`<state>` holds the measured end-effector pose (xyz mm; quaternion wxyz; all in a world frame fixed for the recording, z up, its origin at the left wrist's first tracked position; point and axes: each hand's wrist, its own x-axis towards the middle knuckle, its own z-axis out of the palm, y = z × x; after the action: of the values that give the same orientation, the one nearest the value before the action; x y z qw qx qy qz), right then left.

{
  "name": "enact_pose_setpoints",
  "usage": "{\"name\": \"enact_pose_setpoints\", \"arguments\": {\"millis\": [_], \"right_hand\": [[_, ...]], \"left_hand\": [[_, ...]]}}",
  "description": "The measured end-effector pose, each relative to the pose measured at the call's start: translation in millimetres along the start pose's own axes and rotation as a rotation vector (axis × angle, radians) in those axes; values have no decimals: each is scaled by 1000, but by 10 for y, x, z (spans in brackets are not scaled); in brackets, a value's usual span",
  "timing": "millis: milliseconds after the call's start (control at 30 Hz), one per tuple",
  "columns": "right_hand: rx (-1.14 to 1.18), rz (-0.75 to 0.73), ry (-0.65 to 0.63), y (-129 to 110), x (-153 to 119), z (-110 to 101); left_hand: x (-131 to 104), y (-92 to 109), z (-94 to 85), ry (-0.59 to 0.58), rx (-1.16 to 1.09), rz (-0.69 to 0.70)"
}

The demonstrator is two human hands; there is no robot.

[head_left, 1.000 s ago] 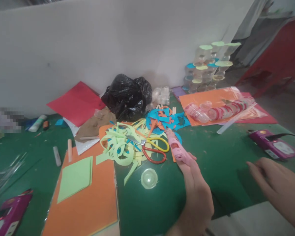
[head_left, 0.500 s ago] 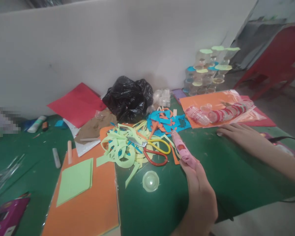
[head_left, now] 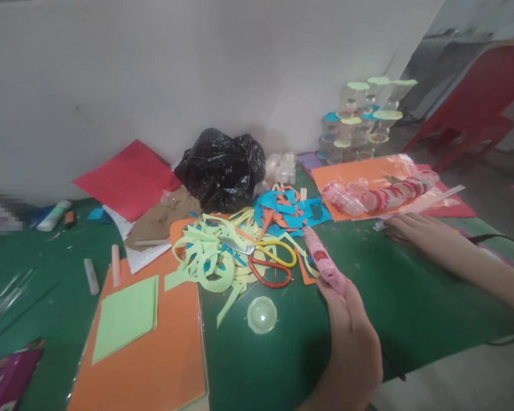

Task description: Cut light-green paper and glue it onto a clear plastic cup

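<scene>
My left hand (head_left: 353, 331) is closed around a pink glue gun (head_left: 325, 260), its nozzle pointing up and away over the table. My right hand (head_left: 424, 228) is low over the table at the right, its thumb hidden. A long translucent stick (head_left: 448, 197) shows behind its fingers, with a clear end by the fingertips; the grip itself is partly hidden. Left of the glue gun lie scissors (head_left: 272, 268) with one yellow and one red handle, on pale green paper scraps (head_left: 216, 274). Nearer me is a small clear cup (head_left: 262, 315) on a pale green paper piece.
Blue and orange scraps (head_left: 285, 211) lie beyond the scissors. Behind are a black plastic bag (head_left: 223, 168) and clear cups (head_left: 282, 168). A stack of cups with paper discs (head_left: 362, 123) stands far right. Pink-striped joined cups (head_left: 400, 191) rest on orange sheets. Green paper (head_left: 126, 319) lies left.
My right hand has shifted slightly right, and the long translucent stick now shows behind it. My left hand still holds the glue gun, a little lower. The view has shifted slightly.
</scene>
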<state>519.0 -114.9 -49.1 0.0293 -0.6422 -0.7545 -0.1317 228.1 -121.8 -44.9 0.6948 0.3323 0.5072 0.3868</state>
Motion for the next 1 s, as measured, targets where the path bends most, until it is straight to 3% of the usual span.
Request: {"name": "enact_pose_setpoints", "arguments": {"millis": [233, 400, 533, 833, 1000], "right_hand": [[-19, -104, 2, 89, 86, 38], [5, -112, -10, 85, 121, 26], [71, -130, -59, 103, 125, -20], [59, -134, -11, 191, 16, 85], [106, -103, 17, 152, 60, 63]], "left_hand": [[96, 12, 122, 45, 47, -85], [-132, 174, 23, -4, 91, 0], [-253, 264, -27, -11, 91, -11], [15, 218, 90, -13, 98, -171], [-320, 207, -12, 4, 178, 40]]}}
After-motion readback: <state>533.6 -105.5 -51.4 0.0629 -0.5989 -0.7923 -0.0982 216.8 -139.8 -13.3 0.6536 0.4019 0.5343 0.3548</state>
